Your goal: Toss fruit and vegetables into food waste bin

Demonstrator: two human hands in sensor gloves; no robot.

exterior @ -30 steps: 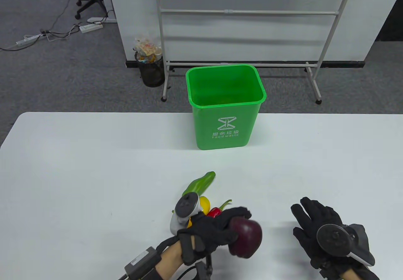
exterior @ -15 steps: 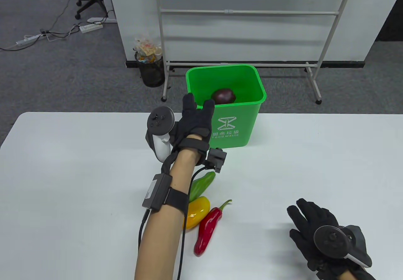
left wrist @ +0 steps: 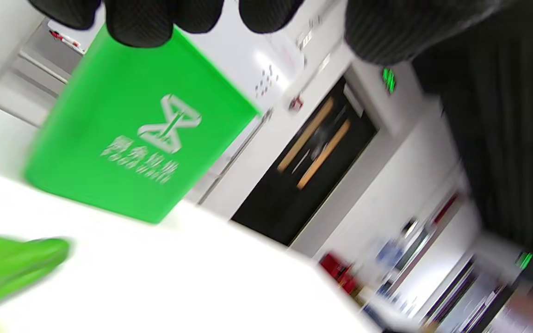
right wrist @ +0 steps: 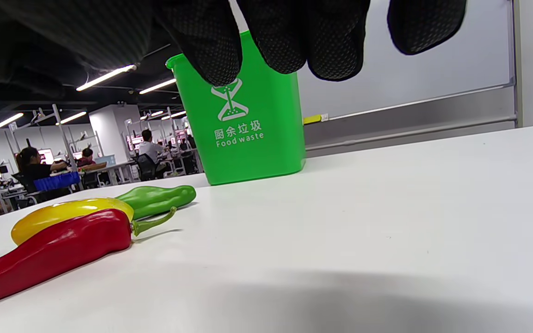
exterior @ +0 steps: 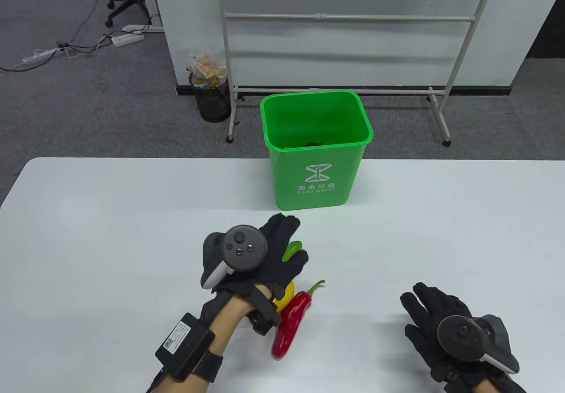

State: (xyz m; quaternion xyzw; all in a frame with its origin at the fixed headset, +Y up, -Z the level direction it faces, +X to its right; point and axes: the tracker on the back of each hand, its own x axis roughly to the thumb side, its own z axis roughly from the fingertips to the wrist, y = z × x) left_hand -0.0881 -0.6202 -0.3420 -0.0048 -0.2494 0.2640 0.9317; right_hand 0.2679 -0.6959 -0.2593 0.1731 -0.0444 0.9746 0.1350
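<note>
The green food waste bin (exterior: 315,176) stands at the far middle of the white table; it also shows in the left wrist view (left wrist: 132,138) and the right wrist view (right wrist: 243,134). Three peppers lie near the front: a green pepper (exterior: 292,250), a yellow pepper (exterior: 288,295) and a red pepper (exterior: 292,320). They also show in the right wrist view: green (right wrist: 155,200), yellow (right wrist: 63,217), red (right wrist: 49,252). My left hand (exterior: 282,251) hovers open over the green and yellow peppers, holding nothing. My right hand (exterior: 430,318) rests open and empty on the table at the front right.
Behind the table stand a whiteboard frame (exterior: 344,17) and a black mesh waste basket (exterior: 212,97) on the grey floor. The table's far edge (exterior: 132,159) runs just behind the bin.
My left hand carried a dark purple onion to the bin and dropped it in. The hand has since come back, empty, over the peppers. My right hand has barely moved.
</note>
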